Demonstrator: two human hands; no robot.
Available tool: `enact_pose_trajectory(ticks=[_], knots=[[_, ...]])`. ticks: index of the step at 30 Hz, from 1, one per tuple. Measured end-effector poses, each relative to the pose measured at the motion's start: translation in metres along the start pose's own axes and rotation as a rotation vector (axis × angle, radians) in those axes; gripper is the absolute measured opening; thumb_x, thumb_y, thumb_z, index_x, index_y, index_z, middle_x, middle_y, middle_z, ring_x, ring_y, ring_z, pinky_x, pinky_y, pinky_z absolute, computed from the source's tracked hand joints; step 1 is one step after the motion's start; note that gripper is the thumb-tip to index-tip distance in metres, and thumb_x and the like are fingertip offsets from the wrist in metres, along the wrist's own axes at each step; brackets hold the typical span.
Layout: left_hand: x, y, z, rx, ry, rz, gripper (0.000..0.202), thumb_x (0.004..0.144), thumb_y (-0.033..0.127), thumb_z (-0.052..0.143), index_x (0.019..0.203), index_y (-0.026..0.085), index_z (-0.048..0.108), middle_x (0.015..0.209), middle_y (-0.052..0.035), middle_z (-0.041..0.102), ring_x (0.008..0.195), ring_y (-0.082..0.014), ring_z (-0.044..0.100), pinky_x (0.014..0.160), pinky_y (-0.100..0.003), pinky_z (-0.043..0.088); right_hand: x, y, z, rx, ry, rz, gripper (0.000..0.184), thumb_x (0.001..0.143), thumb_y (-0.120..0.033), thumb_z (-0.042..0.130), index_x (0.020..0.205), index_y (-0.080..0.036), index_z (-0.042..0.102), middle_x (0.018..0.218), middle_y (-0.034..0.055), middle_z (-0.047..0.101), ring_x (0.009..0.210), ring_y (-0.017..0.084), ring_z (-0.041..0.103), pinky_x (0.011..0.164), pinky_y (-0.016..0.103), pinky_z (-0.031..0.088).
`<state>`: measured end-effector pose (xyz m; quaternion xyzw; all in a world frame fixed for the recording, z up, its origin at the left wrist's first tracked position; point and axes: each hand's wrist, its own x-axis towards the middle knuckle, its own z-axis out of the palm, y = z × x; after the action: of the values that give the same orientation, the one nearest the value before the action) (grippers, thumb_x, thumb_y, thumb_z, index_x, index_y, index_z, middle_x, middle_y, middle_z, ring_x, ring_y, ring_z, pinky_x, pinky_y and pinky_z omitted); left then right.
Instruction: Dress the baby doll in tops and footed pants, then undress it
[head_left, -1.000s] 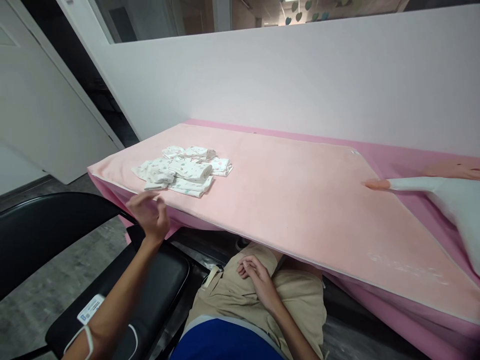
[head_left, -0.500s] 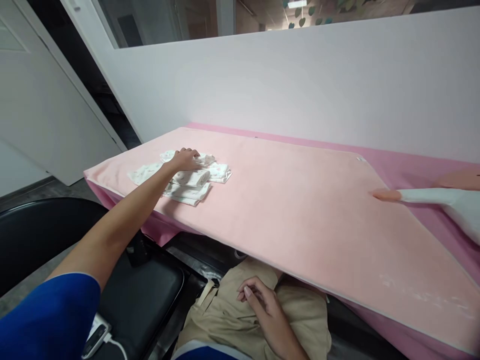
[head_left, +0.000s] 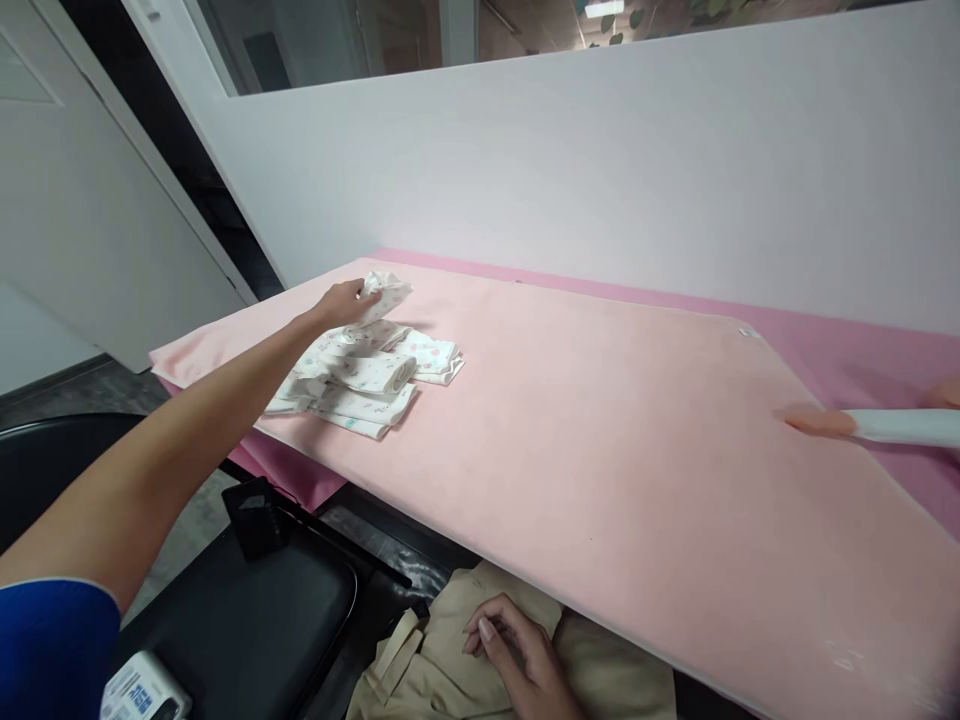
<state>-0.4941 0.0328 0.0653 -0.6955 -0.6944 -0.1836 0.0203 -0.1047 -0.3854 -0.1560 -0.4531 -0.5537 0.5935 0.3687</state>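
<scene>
My left hand (head_left: 343, 302) reaches out over the pink towel (head_left: 600, 420) and is closed on a small white printed cloth (head_left: 386, 291), lifted just above the pile. The pile of folded white printed cloths (head_left: 367, 375) lies on the towel's left part, right below that hand. My right hand (head_left: 514, 650) rests on my lap on beige trousers, fingers loosely curled with nothing in them.
A pink mat (head_left: 840, 345) lies under the towel against a white wall. At the right edge lies a doll's limb in a pale sleeve (head_left: 862, 424). A black chair (head_left: 247, 610) stands to my left, with a small device (head_left: 139, 690) near my arm.
My left hand went from near the chair out to the pile, closed on one cloth and lifted it up and back. The view shifted slightly left.
</scene>
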Motion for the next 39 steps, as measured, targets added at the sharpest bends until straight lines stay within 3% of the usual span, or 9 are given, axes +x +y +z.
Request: enact_pose_trajectory(ticks=[6, 10, 13, 17, 22, 26, 29, 34, 39], knots=[[0.011, 0.000, -0.036, -0.118, 0.081, -0.025, 0.070, 0.106, 0.067, 0.038, 0.136, 0.008, 0.062, 0.136, -0.0179, 0.070, 0.115, -0.0281, 0.062, 0.098, -0.036, 0.046, 0.002, -0.020, 0.001, -0.008, -0.032, -0.019, 0.042, 0.107, -0.061, 0.052, 0.095, -0.025, 0.070, 0.092, 0.0070, 0.073, 0.094, 0.026, 0.071, 0.091, 0.038, 0.055], [0.004, 0.027, -0.065, -0.194, 0.146, 0.003, 0.065, 0.112, 0.061, 0.035, 0.143, 0.008, 0.054, 0.143, -0.0111, 0.066, 0.118, -0.0189, 0.057, 0.106, -0.031, 0.044, -0.004, -0.047, -0.003, -0.020, -0.043, -0.044, 0.041, 0.107, -0.060, 0.053, 0.096, -0.024, 0.071, 0.092, 0.0071, 0.074, 0.092, 0.026, 0.072, 0.088, 0.037, 0.056], [-0.011, 0.066, -0.091, -0.268, 0.228, 0.075, 0.063, 0.113, 0.062, 0.036, 0.138, 0.007, 0.055, 0.140, -0.0080, 0.066, 0.113, -0.0157, 0.056, 0.108, -0.031, 0.045, -0.013, -0.075, -0.011, -0.076, -0.027, -0.083, 0.038, 0.108, -0.056, 0.052, 0.097, -0.025, 0.072, 0.092, 0.0066, 0.075, 0.092, 0.026, 0.072, 0.089, 0.037, 0.056], [-0.051, 0.139, -0.133, -0.371, 0.305, 0.282, 0.059, 0.113, 0.059, 0.039, 0.133, 0.008, 0.059, 0.129, -0.0092, 0.069, 0.111, -0.0197, 0.061, 0.104, -0.037, 0.049, -0.029, -0.127, -0.027, -0.207, 0.065, -0.194, 0.029, 0.108, -0.048, 0.055, 0.098, -0.028, 0.073, 0.096, 0.0066, 0.075, 0.094, 0.026, 0.071, 0.089, 0.038, 0.056], [-0.123, 0.232, -0.173, -0.641, 0.184, 0.540, 0.049, 0.112, 0.047, 0.046, 0.136, 0.007, 0.061, 0.127, -0.0076, 0.070, 0.121, -0.0285, 0.066, 0.099, -0.042, 0.052, -0.028, -0.217, -0.039, -0.404, 0.351, -0.572, 0.010, 0.103, -0.037, 0.065, 0.104, -0.028, 0.069, 0.102, 0.0070, 0.072, 0.097, 0.026, 0.068, 0.086, 0.039, 0.057], [-0.184, 0.287, -0.173, -0.864, -0.021, 0.664, 0.051, 0.107, 0.058, 0.050, 0.136, 0.018, 0.062, 0.129, -0.0055, 0.071, 0.126, -0.0340, 0.067, 0.100, -0.051, 0.055, -0.009, -0.278, -0.046, -0.638, 0.622, -0.783, 0.040, 0.091, -0.046, 0.080, 0.118, -0.026, 0.058, 0.116, 0.0083, 0.068, 0.103, 0.027, 0.065, 0.089, 0.044, 0.057], [-0.229, 0.310, -0.163, -1.024, -0.241, 0.707, 0.061, 0.102, 0.070, 0.053, 0.139, 0.022, 0.062, 0.128, -0.0088, 0.073, 0.123, -0.0332, 0.069, 0.101, -0.052, 0.056, -0.007, -0.300, -0.055, -0.693, 0.700, -0.746, 0.053, 0.085, -0.058, 0.082, 0.115, -0.025, 0.051, 0.108, 0.0059, 0.068, 0.091, 0.025, 0.066, 0.080, 0.041, 0.056], [-0.274, 0.317, -0.144, -1.195, -0.524, 0.691, 0.063, 0.094, 0.067, 0.070, 0.133, 0.019, 0.065, 0.119, -0.0144, 0.075, 0.117, -0.0310, 0.071, 0.098, -0.045, 0.058, -0.035, -0.302, -0.071, -0.622, 0.540, -0.607, 0.038, 0.100, -0.059, 0.066, 0.106, -0.025, 0.052, 0.088, 0.0000, 0.066, 0.076, 0.020, 0.063, 0.066, 0.032, 0.049], [-0.274, 0.306, -0.120, -1.352, -0.742, 0.630, 0.055, 0.089, 0.060, 0.079, 0.123, 0.017, 0.069, 0.121, -0.0156, 0.075, 0.117, -0.0287, 0.071, 0.096, -0.041, 0.060, -0.051, -0.292, -0.087, -0.541, 0.368, -0.607, 0.030, 0.110, -0.051, 0.053, 0.100, -0.023, 0.061, 0.088, -0.0002, 0.064, 0.079, 0.018, 0.060, 0.072, 0.031, 0.049]])
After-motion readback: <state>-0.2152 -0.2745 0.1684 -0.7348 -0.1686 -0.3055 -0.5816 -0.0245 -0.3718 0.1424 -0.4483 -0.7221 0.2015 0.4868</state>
